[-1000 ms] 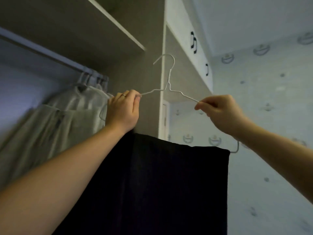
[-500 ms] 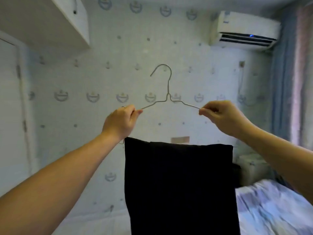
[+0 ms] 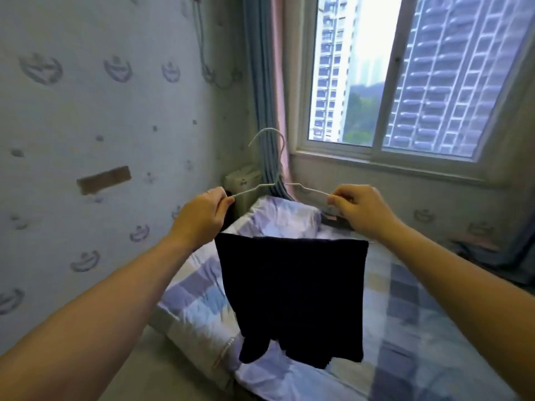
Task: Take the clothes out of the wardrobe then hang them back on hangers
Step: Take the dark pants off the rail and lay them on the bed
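A thin white wire hanger (image 3: 272, 157) is held up in front of me, hook upward. My left hand (image 3: 199, 218) pinches its left shoulder and my right hand (image 3: 362, 209) pinches its right shoulder. A dark, almost black garment (image 3: 292, 296) is folded over the hanger's bottom bar and hangs down between my arms, above the bed. The wardrobe is out of view.
A bed (image 3: 405, 328) with a checked blue, purple and white cover lies below and ahead, a pillow (image 3: 278, 215) at its head. A patterned wall (image 3: 101, 125) stands to the left. Curtains (image 3: 266, 91) and a window (image 3: 405, 73) are ahead.
The view has swung right, from the wardrobe past the wall with the air conditioner to the bed and window. Both hands keep their pinch on the hanger, which now hangs lower over the bed.
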`<state>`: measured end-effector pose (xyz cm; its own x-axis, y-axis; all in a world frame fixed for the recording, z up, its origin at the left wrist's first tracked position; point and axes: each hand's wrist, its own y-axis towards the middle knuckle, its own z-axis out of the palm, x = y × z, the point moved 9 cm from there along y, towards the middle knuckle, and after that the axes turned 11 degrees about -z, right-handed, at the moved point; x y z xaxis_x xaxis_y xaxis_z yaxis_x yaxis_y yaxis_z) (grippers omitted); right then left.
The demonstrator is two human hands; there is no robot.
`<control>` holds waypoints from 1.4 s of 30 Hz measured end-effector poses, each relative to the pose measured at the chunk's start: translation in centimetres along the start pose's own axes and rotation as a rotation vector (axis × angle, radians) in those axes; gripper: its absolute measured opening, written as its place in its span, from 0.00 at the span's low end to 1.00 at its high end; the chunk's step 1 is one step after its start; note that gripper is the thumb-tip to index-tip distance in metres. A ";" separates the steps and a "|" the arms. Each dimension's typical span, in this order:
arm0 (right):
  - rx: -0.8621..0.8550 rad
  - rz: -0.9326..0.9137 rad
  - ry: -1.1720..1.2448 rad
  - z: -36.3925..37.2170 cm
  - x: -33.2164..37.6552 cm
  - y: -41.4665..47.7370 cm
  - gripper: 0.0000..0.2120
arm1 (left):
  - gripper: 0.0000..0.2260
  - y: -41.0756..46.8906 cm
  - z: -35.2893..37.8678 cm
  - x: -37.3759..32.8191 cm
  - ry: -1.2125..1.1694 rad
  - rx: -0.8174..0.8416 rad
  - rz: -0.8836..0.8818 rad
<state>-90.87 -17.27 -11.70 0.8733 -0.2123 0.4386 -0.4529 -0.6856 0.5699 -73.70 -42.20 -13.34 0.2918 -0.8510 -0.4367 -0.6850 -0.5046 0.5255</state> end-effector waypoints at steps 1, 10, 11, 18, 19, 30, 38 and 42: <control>0.013 0.051 -0.012 0.6 -1.7 -1.1 0.09 | 0.14 0.2 2.7 0.2 -0.037 0.059 0.022; 0.032 0.407 0.010 5.7 -11.7 -10.5 0.07 | 0.17 -0.4 18.6 1.4 -0.173 0.326 0.207; 0.031 0.430 0.005 6.1 -12.4 -11.1 0.07 | 0.17 -0.4 19.6 1.2 -0.177 0.335 0.216; 0.001 0.535 -0.046 7.6 -19.0 -13.5 0.07 | 0.19 1.7 28.1 0.6 -0.152 0.449 0.239; -0.004 0.553 -0.033 7.9 -20.4 -13.8 0.07 | 0.19 2.0 29.6 0.5 -0.146 0.467 0.239; 0.215 0.804 0.143 15.9 -38.6 -18.6 0.08 | 0.18 2.2 48.9 2.3 -0.034 0.780 0.048; 0.362 0.989 0.018 22.7 -53.0 -21.5 0.05 | 0.14 1.8 64.8 5.0 0.118 0.919 -0.063; 0.418 0.996 -0.339 25.3 -60.0 -21.8 0.10 | 0.14 2.7 73.2 5.6 0.288 0.789 0.017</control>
<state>-128.83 -7.19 -68.05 0.1900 -0.9281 0.3203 -0.9337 -0.2716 -0.2331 -122.77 -37.67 -67.77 0.3630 -0.9156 -0.1731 -0.9255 -0.3327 -0.1813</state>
